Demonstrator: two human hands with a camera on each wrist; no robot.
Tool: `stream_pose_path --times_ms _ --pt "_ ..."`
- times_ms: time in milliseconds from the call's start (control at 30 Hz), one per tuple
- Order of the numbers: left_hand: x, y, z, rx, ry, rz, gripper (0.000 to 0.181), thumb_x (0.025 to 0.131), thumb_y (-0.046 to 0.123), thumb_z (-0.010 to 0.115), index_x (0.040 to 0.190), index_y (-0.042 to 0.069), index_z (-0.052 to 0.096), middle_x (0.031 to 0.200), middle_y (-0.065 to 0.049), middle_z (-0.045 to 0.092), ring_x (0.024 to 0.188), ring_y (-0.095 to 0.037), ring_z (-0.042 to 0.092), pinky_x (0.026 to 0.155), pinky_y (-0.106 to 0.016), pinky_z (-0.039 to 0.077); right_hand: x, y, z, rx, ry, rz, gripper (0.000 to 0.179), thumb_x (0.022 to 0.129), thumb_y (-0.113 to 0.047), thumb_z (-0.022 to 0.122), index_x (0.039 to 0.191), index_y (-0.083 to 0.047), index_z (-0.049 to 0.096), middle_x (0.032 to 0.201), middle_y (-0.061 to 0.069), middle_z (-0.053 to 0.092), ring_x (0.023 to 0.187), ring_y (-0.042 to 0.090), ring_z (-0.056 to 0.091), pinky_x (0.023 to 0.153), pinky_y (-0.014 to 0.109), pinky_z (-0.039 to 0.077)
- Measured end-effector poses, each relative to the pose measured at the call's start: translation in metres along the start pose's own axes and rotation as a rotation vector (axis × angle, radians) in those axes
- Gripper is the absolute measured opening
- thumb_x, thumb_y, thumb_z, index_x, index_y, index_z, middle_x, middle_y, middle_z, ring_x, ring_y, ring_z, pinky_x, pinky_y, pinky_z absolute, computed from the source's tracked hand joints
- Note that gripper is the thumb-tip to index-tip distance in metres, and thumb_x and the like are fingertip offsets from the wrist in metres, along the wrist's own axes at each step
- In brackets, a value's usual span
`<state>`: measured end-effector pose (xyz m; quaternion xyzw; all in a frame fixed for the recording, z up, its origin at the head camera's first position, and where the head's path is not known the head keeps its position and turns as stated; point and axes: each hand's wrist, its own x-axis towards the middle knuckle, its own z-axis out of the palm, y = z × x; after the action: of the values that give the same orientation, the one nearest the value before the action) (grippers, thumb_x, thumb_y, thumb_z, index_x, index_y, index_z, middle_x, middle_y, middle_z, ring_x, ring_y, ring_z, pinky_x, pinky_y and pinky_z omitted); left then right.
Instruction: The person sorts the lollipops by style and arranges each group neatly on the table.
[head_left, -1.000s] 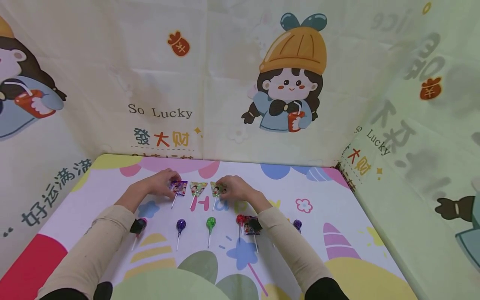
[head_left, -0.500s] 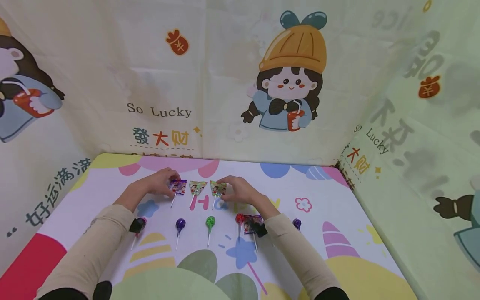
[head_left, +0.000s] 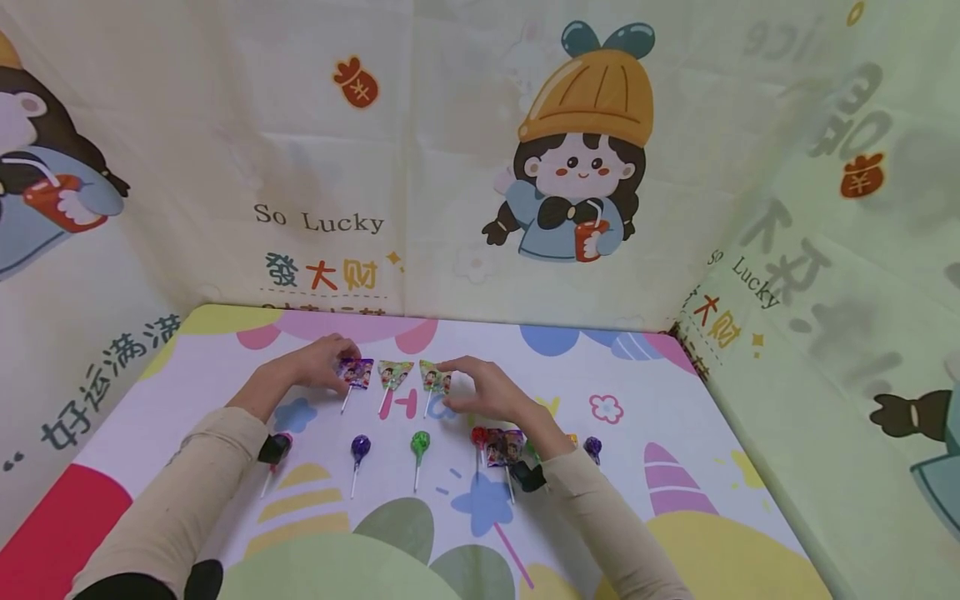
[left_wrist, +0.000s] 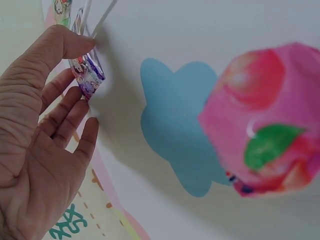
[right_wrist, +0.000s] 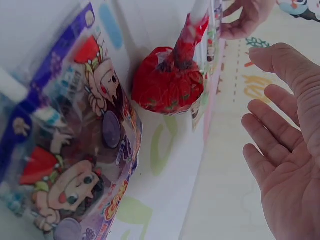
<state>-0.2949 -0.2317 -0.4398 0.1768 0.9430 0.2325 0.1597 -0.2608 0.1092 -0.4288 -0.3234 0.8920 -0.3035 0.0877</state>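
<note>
In the head view my left hand (head_left: pixel 318 364) is at a lollipop in a flat purple wrapper (head_left: pixel 360 374) near the table's back. The left wrist view shows thumb and forefinger on either side of that wrapper (left_wrist: pixel 88 77), pinching it. To its right lie two lollipops in yellow-green wrappers, a middle one (head_left: pixel 393 374) and a right one (head_left: pixel 432 377). My right hand (head_left: pixel 487 390) hovers just right of the right one. Its thumb and fingers are spread apart, and in the right wrist view the hand (right_wrist: pixel 295 165) holds nothing.
A front row of lollipops lies nearer me: pink (head_left: pixel 281 450), purple (head_left: pixel 361 448), green (head_left: pixel 420 443), red (head_left: pixel 478 437), a purple packet (head_left: pixel 504 447) and another purple (head_left: pixel 592 448). My right forearm partly covers green and orange ones. Printed cloth walls (head_left: pixel 450 167) enclose the table.
My right hand has let go of the right yellow-green lollipop, spread its fingers and drawn back to the right. The lollipop stays on the table. My left hand has hardly moved.
</note>
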Motion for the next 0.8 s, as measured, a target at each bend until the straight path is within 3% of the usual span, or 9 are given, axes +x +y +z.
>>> stream_pose_path --times_ms 800 --pt "0.001 0.001 0.001 0.007 0.008 0.000 0.062 0.079 0.018 0.088 0.129 0.000 0.058 0.129 -0.021 0.053 0.117 -0.038 0.051 0.109 -0.060 0.042 -0.043 -0.003 -0.003 0.065 0.082 -0.082 0.058 0.090 -0.018 0.080 0.143 -0.011 0.058 0.145 0.005 0.059 0.137 0.025 0.052 0.113 0.048 0.043"
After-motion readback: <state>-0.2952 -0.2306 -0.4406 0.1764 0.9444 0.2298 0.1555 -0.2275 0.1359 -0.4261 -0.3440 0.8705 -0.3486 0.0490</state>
